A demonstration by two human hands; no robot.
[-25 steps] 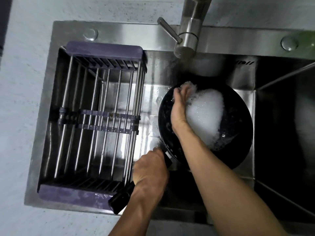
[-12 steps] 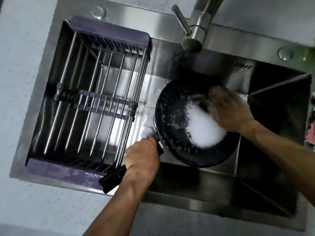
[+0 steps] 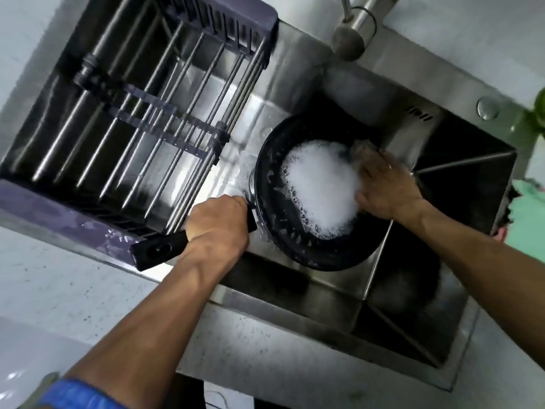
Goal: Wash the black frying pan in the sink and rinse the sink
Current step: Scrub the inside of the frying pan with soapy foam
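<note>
The left hand [image 3: 218, 224] is wrapped tight around the handle [image 3: 160, 246] of the pan [image 3: 274, 202], fingers fully curled, with the handle's end sticking out behind the fist over the near rim of the sink [image 3: 295, 69]. The pan sits inside the sink, just ahead and to the right of that hand, tilted up off the basin floor. A mound of white foam [image 3: 320, 187] covers most of the pan's inside. The right hand [image 3: 386, 187] lies flat and loosely spread on the pan's far right side, palm down, touching the foam's edge; its fingertips press on something blurred, and I cannot tell whether it is a sponge or a cloth. A rack [image 3: 141, 113] of metal bars with purple ends spans the sink to the left of the left hand. The tap [image 3: 351, 33] stands beyond both hands, above the pan. Pale speckled counter [image 3: 59, 290] lies under the left forearm.
</note>
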